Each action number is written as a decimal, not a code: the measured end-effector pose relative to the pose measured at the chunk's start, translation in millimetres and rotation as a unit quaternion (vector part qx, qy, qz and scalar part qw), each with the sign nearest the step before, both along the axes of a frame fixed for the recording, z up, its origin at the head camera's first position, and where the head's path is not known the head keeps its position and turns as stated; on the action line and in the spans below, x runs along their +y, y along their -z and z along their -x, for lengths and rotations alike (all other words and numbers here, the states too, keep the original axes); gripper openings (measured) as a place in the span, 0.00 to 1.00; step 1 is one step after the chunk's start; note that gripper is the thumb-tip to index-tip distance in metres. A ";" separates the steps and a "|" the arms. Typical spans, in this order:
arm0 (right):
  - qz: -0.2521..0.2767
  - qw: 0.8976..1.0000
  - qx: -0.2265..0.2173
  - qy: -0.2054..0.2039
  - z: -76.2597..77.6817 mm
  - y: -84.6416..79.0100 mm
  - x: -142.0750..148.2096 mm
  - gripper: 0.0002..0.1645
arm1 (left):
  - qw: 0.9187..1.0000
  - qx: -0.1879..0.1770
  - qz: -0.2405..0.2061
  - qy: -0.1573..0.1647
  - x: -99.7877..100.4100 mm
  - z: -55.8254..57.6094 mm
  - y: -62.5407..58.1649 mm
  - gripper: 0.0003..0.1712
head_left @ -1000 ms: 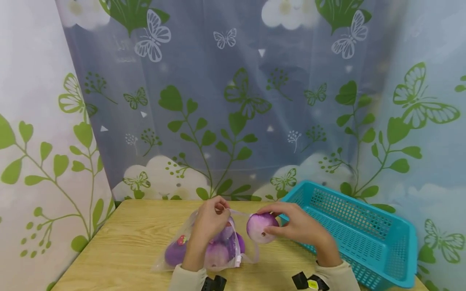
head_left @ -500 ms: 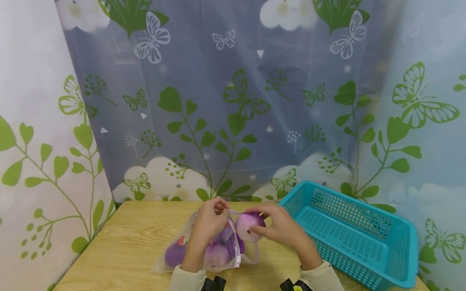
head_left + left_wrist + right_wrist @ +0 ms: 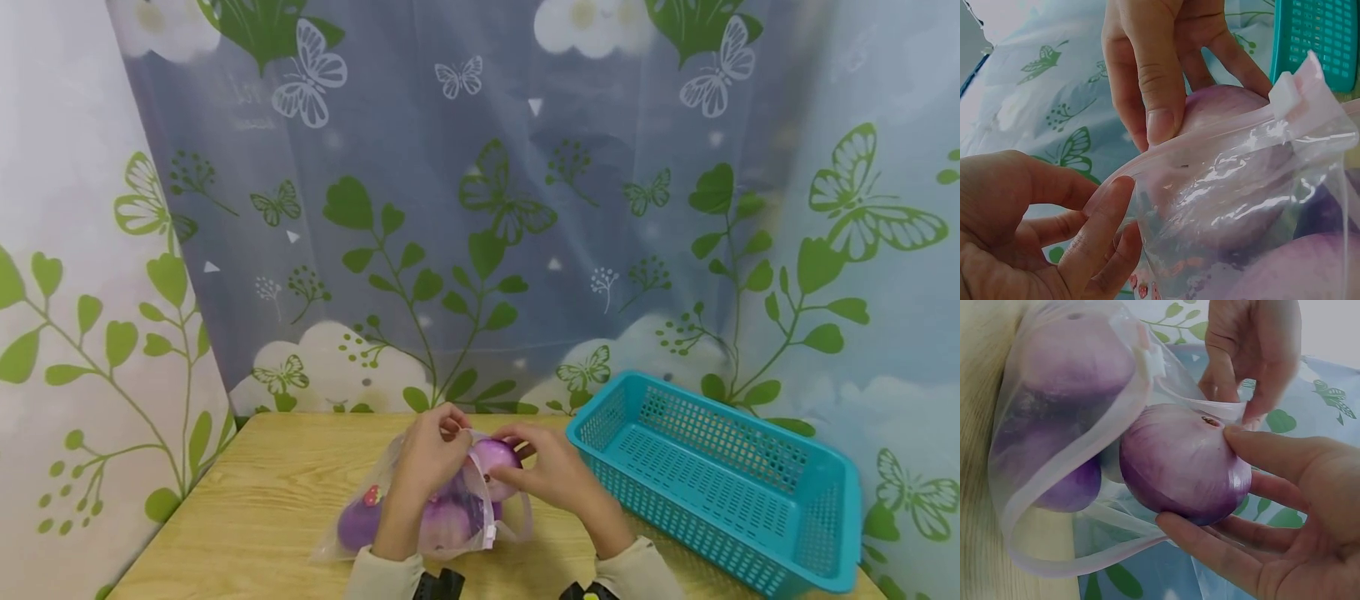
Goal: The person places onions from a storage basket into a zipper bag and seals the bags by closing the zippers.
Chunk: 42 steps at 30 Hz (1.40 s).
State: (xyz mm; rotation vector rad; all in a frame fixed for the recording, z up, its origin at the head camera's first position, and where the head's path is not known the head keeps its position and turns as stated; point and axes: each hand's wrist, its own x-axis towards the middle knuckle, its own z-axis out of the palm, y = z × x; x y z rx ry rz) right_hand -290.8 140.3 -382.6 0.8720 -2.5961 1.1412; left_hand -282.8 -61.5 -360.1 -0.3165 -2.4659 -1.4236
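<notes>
A purple onion [image 3: 1179, 465] sits at the mouth of a clear zip bag [image 3: 330, 543], partly behind its front edge in the left wrist view. My right hand [image 3: 551, 471] holds this onion between thumb and fingers. With thumb and index finger, my left hand [image 3: 427, 454] pinches the bag's upper rim [image 3: 1125, 167]. A white slider [image 3: 1286, 95] is on the zip strip. Inside the bag lie another pale purple onion [image 3: 1075, 359] and a darker purple rounded thing [image 3: 358, 527], whose kind the plastic blurs.
A turquoise perforated basket [image 3: 821, 492] stands on the wooden table [image 3: 247, 492] to the right, beside my right forearm. Behind the table hangs a curtain [image 3: 390, 275] printed with leaves and butterflies.
My right hand has moved left with the onion, from beside the bag to its mouth. My left hand keeps its pinch on the rim, nearly still.
</notes>
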 end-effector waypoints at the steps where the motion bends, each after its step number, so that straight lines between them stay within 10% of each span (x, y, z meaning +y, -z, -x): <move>1: 0.000 1.000 -0.002 -0.001 0.3 0.4 -0.9 0.22 | 1.000 0.000 0.001 -0.002 -0.2 0.2 -0.1 0.04; 12: -0.023 0.998 -0.023 -0.060 -0.6 2.6 -4.6 0.26 | 1.000 -0.001 -0.012 -0.004 -0.9 1.5 -0.9 0.04; 32: 0.018 0.999 0.046 -0.008 1.2 18.8 -29.7 0.18 | 0.999 0.009 -0.013 -0.034 -1.7 5.0 1.6 0.05; 42: 0.067 0.995 0.069 0.036 -2.4 -0.8 -2.3 0.09 | 0.997 0.003 -0.078 -0.027 -5.5 0.5 -5.4 0.04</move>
